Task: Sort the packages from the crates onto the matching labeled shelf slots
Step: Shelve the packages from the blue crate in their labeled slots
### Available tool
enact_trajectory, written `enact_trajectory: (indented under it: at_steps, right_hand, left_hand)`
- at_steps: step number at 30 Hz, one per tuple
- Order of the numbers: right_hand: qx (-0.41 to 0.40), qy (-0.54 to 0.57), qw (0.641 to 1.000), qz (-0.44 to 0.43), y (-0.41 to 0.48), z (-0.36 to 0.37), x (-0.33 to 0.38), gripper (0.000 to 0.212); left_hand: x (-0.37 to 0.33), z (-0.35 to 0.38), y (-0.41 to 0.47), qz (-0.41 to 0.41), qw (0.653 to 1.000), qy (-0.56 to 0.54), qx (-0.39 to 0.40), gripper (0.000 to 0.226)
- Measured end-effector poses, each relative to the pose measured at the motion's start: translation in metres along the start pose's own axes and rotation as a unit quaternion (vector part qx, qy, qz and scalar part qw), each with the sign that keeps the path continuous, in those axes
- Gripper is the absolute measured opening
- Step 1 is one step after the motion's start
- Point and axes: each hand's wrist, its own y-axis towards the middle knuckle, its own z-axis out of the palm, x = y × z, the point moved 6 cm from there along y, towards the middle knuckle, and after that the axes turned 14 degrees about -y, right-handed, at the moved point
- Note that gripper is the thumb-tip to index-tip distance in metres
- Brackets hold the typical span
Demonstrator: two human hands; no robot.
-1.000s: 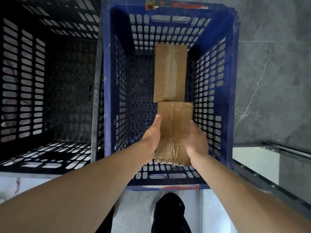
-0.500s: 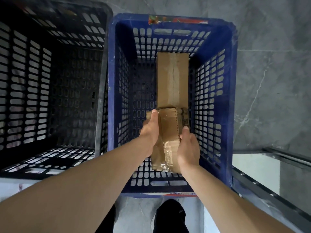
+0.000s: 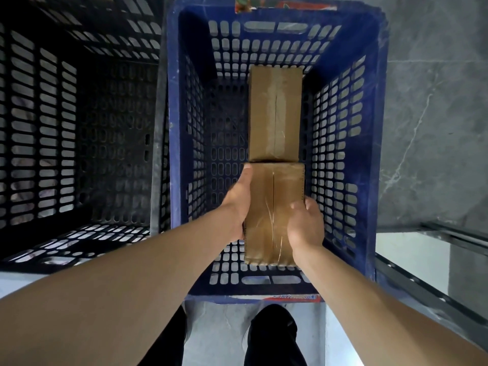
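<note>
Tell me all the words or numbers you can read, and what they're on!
The far sticker on the blue crate rim: too blurred to read.
The near sticker: small print, too blurred to read.
The near box and far box: no writing shows.

2 cardboard packages (image 3: 274, 112) (both taped) sit in 1 blue crate (image 3: 380, 107); 1 black crate (image 3: 47, 128) stands beside it.

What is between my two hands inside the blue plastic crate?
The nearer brown taped cardboard box, gripped on its sides by the left hand and right hand, as the head view shows.
</note>
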Motion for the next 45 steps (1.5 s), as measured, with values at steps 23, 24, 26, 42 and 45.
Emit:
enact_trajectory:
  at_steps: [23,24,26,42,45]
  right_hand:
    - [-0.072,0.173,0.982,-0.036,-0.080,-0.084,0.085,0.046]
    - [-0.064,0.155,0.984,-0.063,-0.075,-0.085,0.088,0.038]
    - [-0.057,0.178,0.980,-0.065,-0.066,-0.084,0.089,0.028]
    - [0.071,0.297,0.947,-0.097,-0.064,-0.077,0.108,0.046]
    - [0.085,0.242,0.965,-0.060,-0.062,-0.071,0.103,0.052]
  left_hand:
    - [-0.053,-0.022,-0.112,0.076,0.978,-0.162,-0.103,0.104]
    - [-0.056,-0.020,-0.110,0.082,0.979,-0.162,-0.090,0.093]
    - [-0.066,-0.014,-0.106,0.113,0.981,-0.145,-0.058,0.073]
    - [-0.101,-0.007,-0.109,0.212,0.971,-0.106,0.004,0.040]
    - [-0.097,-0.010,-0.101,0.165,0.983,-0.079,-0.015,0.052]
